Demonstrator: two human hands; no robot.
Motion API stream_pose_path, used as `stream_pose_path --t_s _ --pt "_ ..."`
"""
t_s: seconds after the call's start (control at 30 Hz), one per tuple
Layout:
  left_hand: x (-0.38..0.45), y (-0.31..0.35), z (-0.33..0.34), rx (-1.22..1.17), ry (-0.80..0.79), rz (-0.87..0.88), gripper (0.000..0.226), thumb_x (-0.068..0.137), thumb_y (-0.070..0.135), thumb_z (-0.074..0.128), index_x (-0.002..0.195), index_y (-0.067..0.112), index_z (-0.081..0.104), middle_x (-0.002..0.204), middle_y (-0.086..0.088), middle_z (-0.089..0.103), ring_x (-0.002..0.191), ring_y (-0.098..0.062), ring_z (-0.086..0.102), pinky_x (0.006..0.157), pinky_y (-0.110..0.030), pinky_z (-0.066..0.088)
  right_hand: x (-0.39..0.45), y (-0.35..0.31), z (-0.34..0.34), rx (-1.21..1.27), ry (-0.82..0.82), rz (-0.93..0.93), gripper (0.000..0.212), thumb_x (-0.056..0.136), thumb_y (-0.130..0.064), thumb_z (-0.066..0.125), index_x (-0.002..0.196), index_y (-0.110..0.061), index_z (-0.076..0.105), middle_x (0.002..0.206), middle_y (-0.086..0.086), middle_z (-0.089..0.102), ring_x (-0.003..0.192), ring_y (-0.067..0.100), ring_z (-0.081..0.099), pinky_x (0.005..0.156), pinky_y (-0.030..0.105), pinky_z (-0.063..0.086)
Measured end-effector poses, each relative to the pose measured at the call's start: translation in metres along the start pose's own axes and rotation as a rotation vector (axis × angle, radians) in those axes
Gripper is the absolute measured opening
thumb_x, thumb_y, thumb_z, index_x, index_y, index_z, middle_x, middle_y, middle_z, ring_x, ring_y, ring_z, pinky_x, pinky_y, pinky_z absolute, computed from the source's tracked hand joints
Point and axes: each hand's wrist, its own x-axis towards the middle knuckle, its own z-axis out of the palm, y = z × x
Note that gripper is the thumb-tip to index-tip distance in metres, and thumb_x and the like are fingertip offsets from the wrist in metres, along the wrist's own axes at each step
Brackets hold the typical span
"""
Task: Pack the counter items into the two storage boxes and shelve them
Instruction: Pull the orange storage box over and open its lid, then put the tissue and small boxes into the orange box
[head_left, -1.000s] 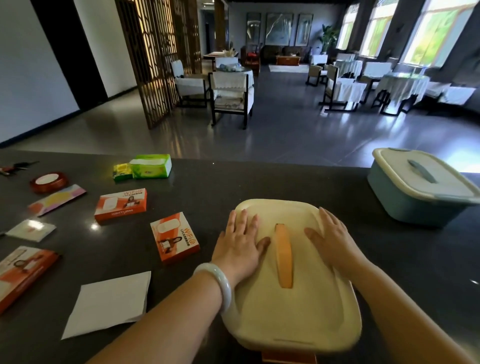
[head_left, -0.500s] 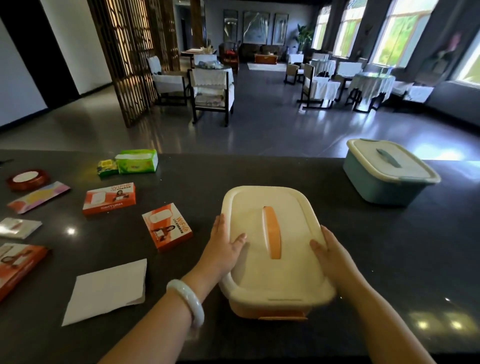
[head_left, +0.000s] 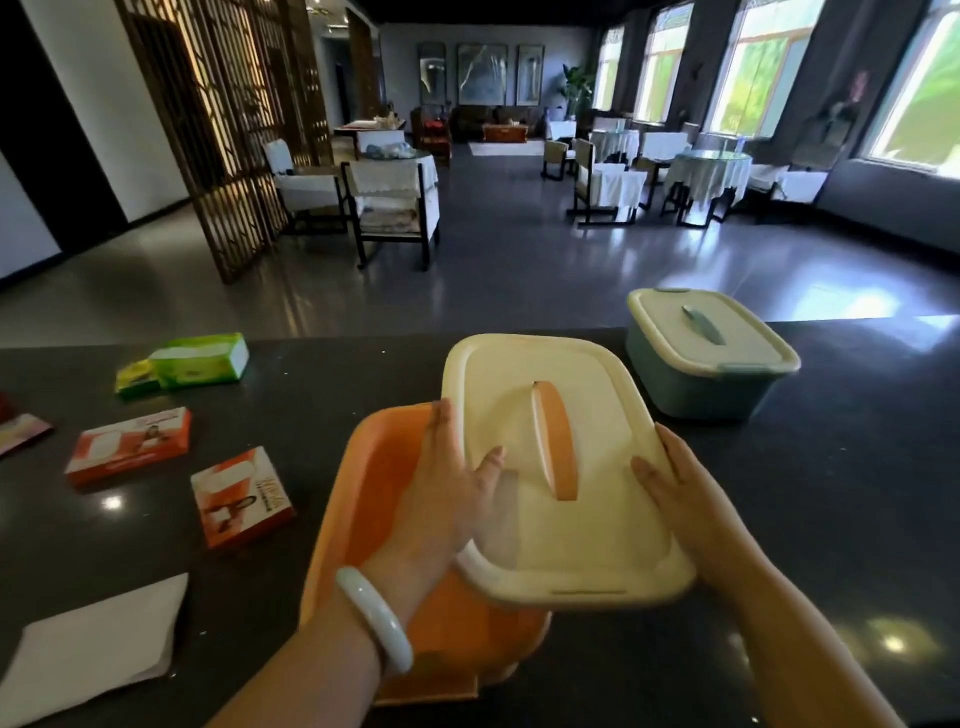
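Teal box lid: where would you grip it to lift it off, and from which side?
Grip the raised strip handle along the middle of the teal box lid, coming from above; it stands proud of the flat top, the lid sits closed and level, and nothing covers it.

On the worktop (head_left: 831, 519): 2 storage boxes, 1 orange (head_left: 374, 488) w/ its cream lid (head_left: 550, 467) held off it, 1 teal (head_left: 696, 384) w/ lid on. 2 orange-and-white cartons fully in view, (head_left: 128, 445) & (head_left: 241, 496). 1 green tissue pack (head_left: 200, 359), 1 small yellow-green packet (head_left: 136, 378) touching it. 1 white paper sheet (head_left: 88, 654). 1 pink-edged flat item (head_left: 21, 431), cut off at left edge. 2 hands, left (head_left: 441, 499) & right (head_left: 685, 493); 1 white bangle (head_left: 374, 618).
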Motion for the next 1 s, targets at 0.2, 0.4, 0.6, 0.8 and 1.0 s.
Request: stream_pose_path --t_s 0.2,0.4,0.6,0.8,1.0 --pt "-0.016 0.049 0.105 0.120 -0.057 0.058 0.095 0.091 0.051 0.054 0.151 0.027 -0.015 0.161 -0.001 -0.001 0.146 -0.023 0.014 0.117 -0.040 0.018 0.020 0.042 -0.098 -0.160 0.012 0.059 0.060 0.093 -0.037 0.054 0.146 -0.028 0.028 0.144 0.002 0.040 0.120 0.022 0.045 0.098 0.041 0.037" --pt "-0.024 0.038 0.176 -0.074 -0.255 -0.050 0.098 0.093 0.033 0.060 0.151 0.023 -0.018 0.161 0.002 -0.013 0.148 -0.018 0.000 0.118 -0.035 0.010 0.029 0.121 -0.123 -0.261 -0.007 0.227 0.065 0.092 -0.039 0.056 0.148 -0.026 0.025 0.143 0.005 0.042 0.121 0.025 0.047 0.097 0.042 0.039" --pt "-0.025 0.006 0.203 0.072 -0.301 -0.133 0.092 0.096 0.035 0.054 0.152 0.016 -0.015 0.161 -0.003 -0.016 0.147 -0.018 -0.012 0.118 -0.033 -0.002 0.031 0.170 -0.105 -0.233 -0.040 0.271 0.071 0.094 -0.041 0.054 0.151 -0.029 0.014 0.155 0.001 0.025 0.137 0.027 0.032 0.108 0.053 0.034" --pt "-0.032 -0.011 0.217 0.336 -0.282 -0.068 0.088 0.097 0.049 0.041 0.149 0.015 -0.022 0.159 -0.006 -0.023 0.146 -0.021 -0.020 0.113 -0.033 -0.015 0.030 0.187 -0.091 -0.632 -0.024 0.031 0.068 0.099 -0.043 0.035 0.152 -0.016 0.001 0.160 0.002 0.003 0.146 0.013 -0.003 0.114 0.026 -0.009" --pt "-0.025 -0.003 0.212 0.434 -0.300 -0.066 0.082 0.098 0.049 0.037 0.153 0.010 -0.010 0.161 -0.008 -0.016 0.147 -0.024 -0.015 0.117 -0.038 -0.008 0.033 0.181 -0.093 -0.661 -0.058 0.057 0.068 0.100 -0.040 0.036 0.152 -0.014 0.001 0.160 0.004 0.001 0.147 0.015 -0.004 0.118 0.032 -0.005"
